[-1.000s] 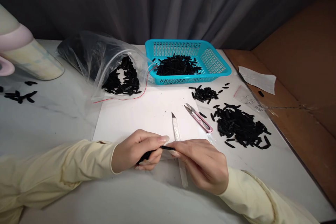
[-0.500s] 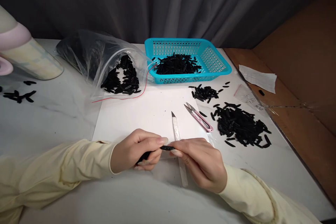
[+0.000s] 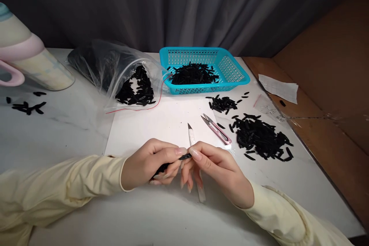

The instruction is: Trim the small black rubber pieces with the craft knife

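Two hands meet low in the middle of the view, both in pale yellow sleeves. The left hand (image 3: 150,163) is curled shut around a thin black strip (image 3: 173,162), thumb pressed along its top. The right hand (image 3: 215,169) pinches the strip's free end between thumb and forefinger, its other fingers hanging loose toward the bench (image 3: 66,130).

Just under the right hand lies a craft knife (image 3: 192,142), its blade pointing to 12 o'clock, resting on a white sheet (image 3: 161,123). At about 1 o'clock from the hands, pink thread snips (image 3: 216,129) lie at the sheet's edge. At 2 o'clock, to the right of the snips, sits a heap of black strips (image 3: 261,138), with a smaller cluster (image 3: 223,103) beyond it.

At 12 o'clock, near the far edge of the bench, stands a turquoise basket (image 3: 233,71) with more black strips in it. At 11 o'clock a clear plastic bag (image 3: 115,65) lies on its side, strips spilling at its mouth. At 10 o'clock, far left, lie a pink-and-cream jug (image 3: 31,65) and a few loose strips (image 3: 27,107). At 2 o'clock, off the bench, a white paper (image 3: 278,87) rests on a brown surface.
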`<state>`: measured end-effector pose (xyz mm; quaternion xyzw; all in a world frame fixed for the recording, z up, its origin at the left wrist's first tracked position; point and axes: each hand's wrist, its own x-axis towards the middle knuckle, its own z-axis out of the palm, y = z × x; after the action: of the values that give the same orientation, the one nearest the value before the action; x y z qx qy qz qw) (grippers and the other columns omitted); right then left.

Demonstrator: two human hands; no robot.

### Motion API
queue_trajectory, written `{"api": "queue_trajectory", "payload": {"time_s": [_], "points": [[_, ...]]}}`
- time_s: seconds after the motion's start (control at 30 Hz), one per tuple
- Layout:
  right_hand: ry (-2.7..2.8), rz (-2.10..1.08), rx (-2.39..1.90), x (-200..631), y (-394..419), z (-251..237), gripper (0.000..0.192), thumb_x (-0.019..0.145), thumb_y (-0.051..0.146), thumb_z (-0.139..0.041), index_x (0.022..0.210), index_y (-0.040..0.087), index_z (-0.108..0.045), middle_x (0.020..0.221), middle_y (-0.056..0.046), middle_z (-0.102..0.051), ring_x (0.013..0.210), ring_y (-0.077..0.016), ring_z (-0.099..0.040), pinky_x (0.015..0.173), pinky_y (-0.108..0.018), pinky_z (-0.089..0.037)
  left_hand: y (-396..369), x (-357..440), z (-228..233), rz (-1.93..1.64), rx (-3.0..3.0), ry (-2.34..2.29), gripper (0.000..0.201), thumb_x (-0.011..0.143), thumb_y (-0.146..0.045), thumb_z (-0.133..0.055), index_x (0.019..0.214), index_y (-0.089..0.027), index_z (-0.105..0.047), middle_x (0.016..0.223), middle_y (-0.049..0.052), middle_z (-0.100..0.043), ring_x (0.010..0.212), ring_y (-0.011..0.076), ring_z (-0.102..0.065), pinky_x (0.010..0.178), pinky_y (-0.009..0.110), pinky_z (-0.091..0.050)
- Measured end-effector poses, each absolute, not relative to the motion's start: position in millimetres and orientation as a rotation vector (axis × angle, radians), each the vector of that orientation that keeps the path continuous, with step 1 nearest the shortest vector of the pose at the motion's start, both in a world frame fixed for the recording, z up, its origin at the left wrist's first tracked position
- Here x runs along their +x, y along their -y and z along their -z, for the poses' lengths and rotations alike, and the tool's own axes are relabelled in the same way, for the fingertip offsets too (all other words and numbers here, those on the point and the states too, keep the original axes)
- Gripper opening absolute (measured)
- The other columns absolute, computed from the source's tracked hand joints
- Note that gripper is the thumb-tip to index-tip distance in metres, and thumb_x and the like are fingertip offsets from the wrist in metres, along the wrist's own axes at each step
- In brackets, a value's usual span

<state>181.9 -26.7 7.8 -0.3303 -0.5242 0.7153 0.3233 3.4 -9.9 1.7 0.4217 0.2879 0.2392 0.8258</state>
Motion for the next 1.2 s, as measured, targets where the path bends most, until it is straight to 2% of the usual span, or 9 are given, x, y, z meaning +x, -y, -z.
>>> {"api": "queue_trajectory", "payload": {"time_s": [0.2,0.43,0.87,1.2], "points": [[1.269,-1.877,-0.886,181,27,-10,0.026,0.091,0.034,-0.042,0.076,0.015,-0.053,0.059,-0.002,-0.061,0.044,-0.0095,-0.054,0.040,-0.020,-0.038,11,4,-4,-0.516,0.973,-0.593,0.044,0.089,-0.037,-0.041,0.052,-0.016,-0.039,0.042,-0.007,-0.031,0.034,0.0044,-0.030,0.035,0.019,-0.022],[1.186,-1.944,-0.880,180,28,-11,0.028,0.091,0.033,-0.044,0.071,0.015,-0.053,0.053,0.000,-0.059,0.039,-0.0077,-0.050,0.039,-0.019,-0.036,11,3,-5,-0.495,1.076,-0.568,0.040,0.088,-0.031,-0.045,0.052,-0.016,-0.039,0.040,-0.006,-0.034,0.038,0.0050,-0.031,0.038,0.019,-0.026],[0.745,-2.407,-0.610,180,22,-2,0.039,0.093,0.030,-0.039,0.061,0.012,-0.053,0.045,-0.002,-0.058,0.031,-0.0067,-0.047,0.031,-0.016,-0.032,12,0,-3,-0.433,0.963,-0.543,0.036,0.087,-0.027,-0.047,0.053,-0.015,-0.043,0.040,-0.006,-0.036,0.035,0.0043,-0.030,0.035,0.018,-0.024],[0.821,-2.341,-0.567,181,24,-2,0.033,0.093,0.028,-0.038,0.068,0.013,-0.053,0.048,-0.001,-0.058,0.033,-0.0063,-0.046,0.033,-0.016,-0.033,6,0,-6,-0.349,0.690,-0.487,0.031,0.086,-0.025,-0.042,0.057,-0.015,-0.044,0.040,-0.008,-0.029,0.031,0.0034,-0.026,0.030,0.015,-0.017]]}}
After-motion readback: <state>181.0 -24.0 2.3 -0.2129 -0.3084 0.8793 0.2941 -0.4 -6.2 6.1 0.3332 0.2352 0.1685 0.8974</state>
